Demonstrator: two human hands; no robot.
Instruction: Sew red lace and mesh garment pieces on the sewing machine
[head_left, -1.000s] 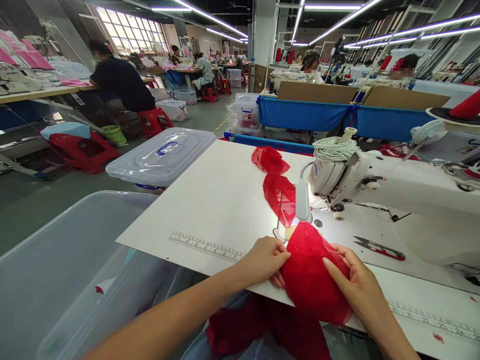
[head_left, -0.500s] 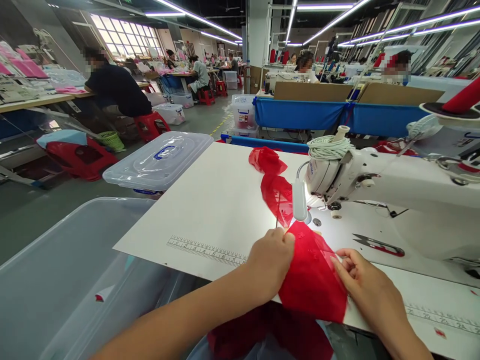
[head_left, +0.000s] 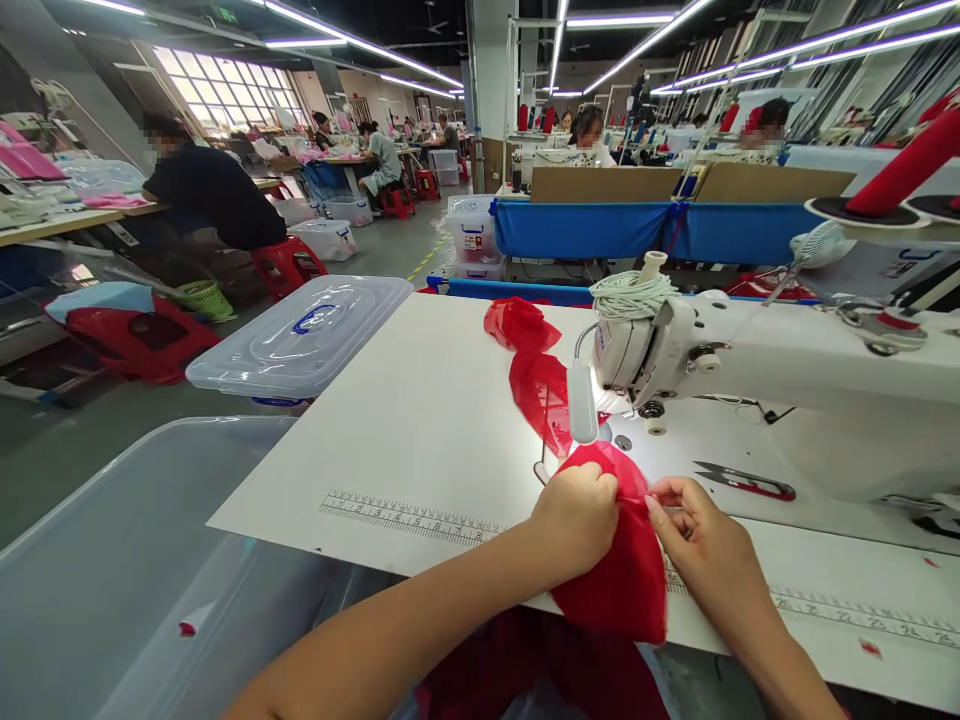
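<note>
Red sheer fabric hangs over the front edge of the white sewing table. My left hand is closed on its upper part, knuckles up. At the right edge of the same fabric, my right hand pinches between thumb and forefinger. Both hands are close together in front of the sewing machine. More red fabric trails back past the machine's small lamp. Thread snips lie on the machine bed, right of my hands. The needle area is partly hidden by the lamp.
A clear plastic bin stands left of the table, with a lidded box behind it. A ruler scale is marked along the table's front. Red thread cones are at right. Several people sit at other machines.
My left hand has moved right and slightly down, closer to my right hand. The fabric between them has bunched and folded. The whole view has shifted slightly.
</note>
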